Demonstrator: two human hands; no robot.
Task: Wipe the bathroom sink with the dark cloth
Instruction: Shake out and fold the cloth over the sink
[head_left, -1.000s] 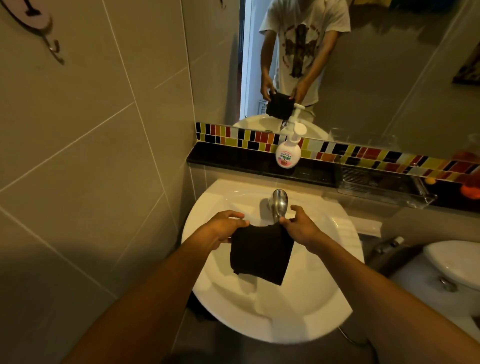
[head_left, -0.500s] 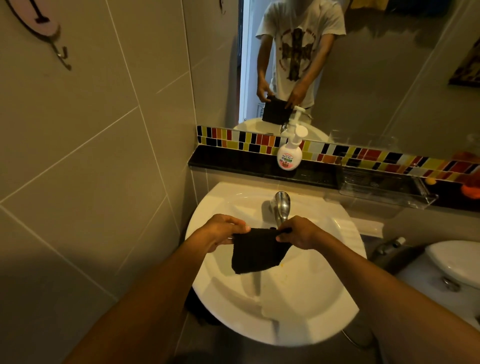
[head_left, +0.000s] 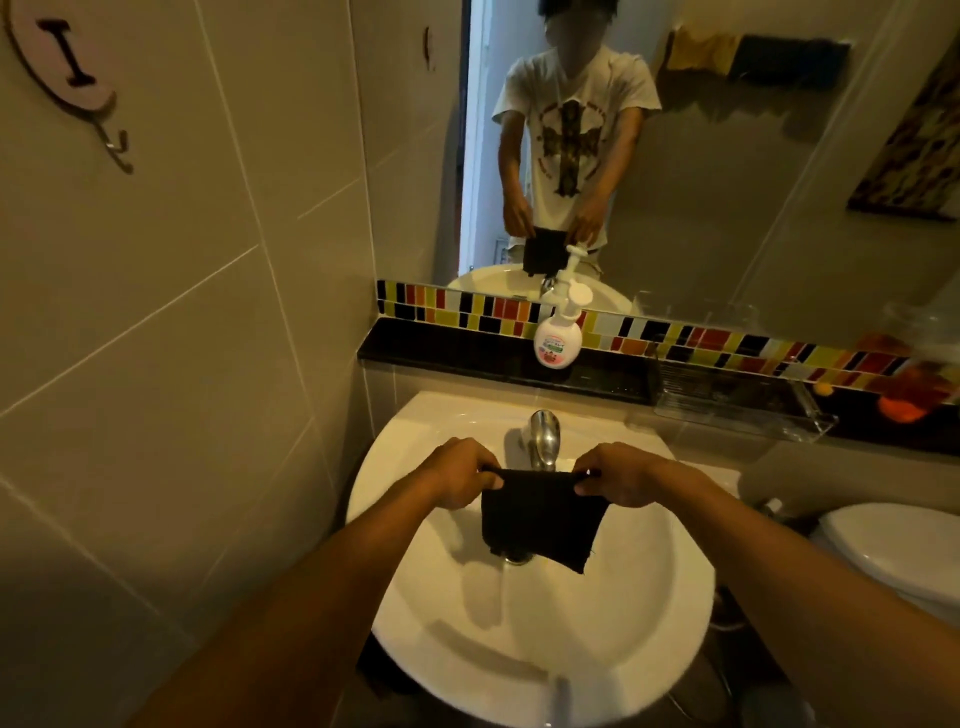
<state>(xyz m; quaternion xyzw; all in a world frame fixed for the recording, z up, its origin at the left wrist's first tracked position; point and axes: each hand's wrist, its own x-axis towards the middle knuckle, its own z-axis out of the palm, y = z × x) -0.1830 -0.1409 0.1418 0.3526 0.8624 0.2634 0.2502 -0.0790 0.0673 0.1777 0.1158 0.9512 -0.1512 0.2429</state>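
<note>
A round white sink (head_left: 613, 639) fills the lower middle of the head view, with a chrome tap (head_left: 543, 439) at its back. Above the basin hangs a dark cloth (head_left: 540, 517), folded and stretched flat between both hands. My left hand (head_left: 457, 475) pinches its upper left corner and my right hand (head_left: 621, 475) pinches its upper right corner. The cloth's lower edge hangs just over the drain (head_left: 517, 558), partly hiding it. I cannot tell whether the cloth touches the basin.
A white soap pump bottle (head_left: 558, 338) stands on the dark ledge (head_left: 447, 345) behind the sink. A clear tray (head_left: 810, 423) sits on the ledge to the right. A toilet (head_left: 898, 551) is at the right, a tiled wall (head_left: 182, 364) close on the left, a mirror (head_left: 727, 182) ahead.
The cloth was gathered shorter between my hands, then pulled taut and flat. Both hands stayed over the basin in front of the tap. The view tilted up a little.
</note>
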